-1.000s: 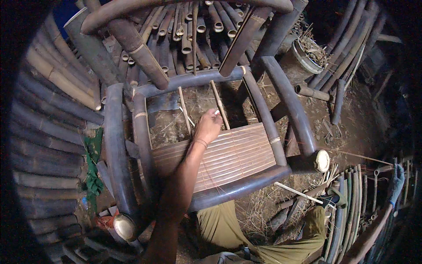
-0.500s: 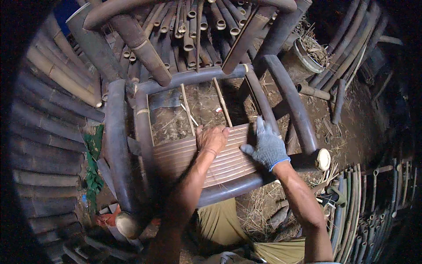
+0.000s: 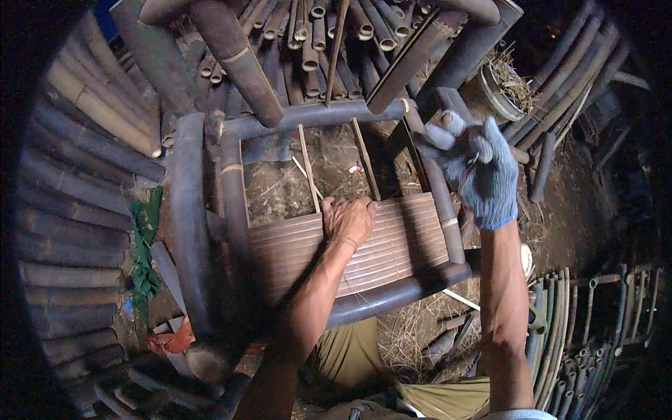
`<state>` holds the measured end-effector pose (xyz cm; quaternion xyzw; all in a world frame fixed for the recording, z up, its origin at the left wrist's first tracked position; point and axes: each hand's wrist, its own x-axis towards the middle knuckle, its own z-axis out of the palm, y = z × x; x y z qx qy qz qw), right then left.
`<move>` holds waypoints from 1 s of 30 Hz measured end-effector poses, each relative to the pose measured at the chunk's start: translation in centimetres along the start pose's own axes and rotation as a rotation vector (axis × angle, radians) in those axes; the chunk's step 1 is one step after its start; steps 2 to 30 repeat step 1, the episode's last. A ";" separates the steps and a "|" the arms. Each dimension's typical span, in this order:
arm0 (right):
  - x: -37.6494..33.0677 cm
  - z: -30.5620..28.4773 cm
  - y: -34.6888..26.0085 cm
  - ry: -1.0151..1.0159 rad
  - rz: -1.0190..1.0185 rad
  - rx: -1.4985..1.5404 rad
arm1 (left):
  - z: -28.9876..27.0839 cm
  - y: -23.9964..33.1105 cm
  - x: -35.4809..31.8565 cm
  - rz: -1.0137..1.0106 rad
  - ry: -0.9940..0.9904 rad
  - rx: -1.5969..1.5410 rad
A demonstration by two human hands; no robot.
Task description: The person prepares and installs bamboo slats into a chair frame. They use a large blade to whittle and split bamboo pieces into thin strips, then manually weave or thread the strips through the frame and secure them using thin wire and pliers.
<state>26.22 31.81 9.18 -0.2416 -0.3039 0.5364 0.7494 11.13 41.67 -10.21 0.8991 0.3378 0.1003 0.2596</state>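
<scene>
A bamboo chair frame stands before me, its seat partly filled with thin brown bamboo slats (image 3: 388, 245) lying side by side. My left hand (image 3: 350, 222), bare, presses on the farthest slat at the middle, its fingers curled over that edge next to two narrow cross strips (image 3: 364, 157). In a grey knitted glove with a blue cuff, my right hand (image 3: 486, 171) is raised over the right armrest, apart from the slats. Its fingers are bent inward; whether anything lies in them cannot be made out. Beyond the slats, the ground shows through the seat opening.
Thick dark bamboo armrests (image 3: 187, 217) flank the seat, with a front rail (image 3: 381, 301) nearest me. Bamboo poles (image 3: 308, 56) are stacked behind the chair, and more line the left. A bucket of shavings (image 3: 500, 94) stands at the far right. Green cloth (image 3: 145, 238) lies left.
My right hand has lifted off the slats and moved up and to the right, its fingers now curled. My left hand stays on the slat edge. The view has shifted slightly.
</scene>
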 end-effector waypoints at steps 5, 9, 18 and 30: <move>0.2 -0.1 0.1 0.001 0.006 -0.003 | 0.2 -0.2 0.0 0.005 0.016 0.009; 0.2 -0.1 0.1 0.001 0.006 -0.003 | 0.2 -0.2 0.0 0.005 0.016 0.009; 0.2 -0.1 0.1 0.001 0.006 -0.003 | 0.2 -0.2 0.0 0.005 0.016 0.009; 0.2 -0.1 0.1 0.001 0.006 -0.003 | 0.2 -0.2 0.0 0.005 0.016 0.009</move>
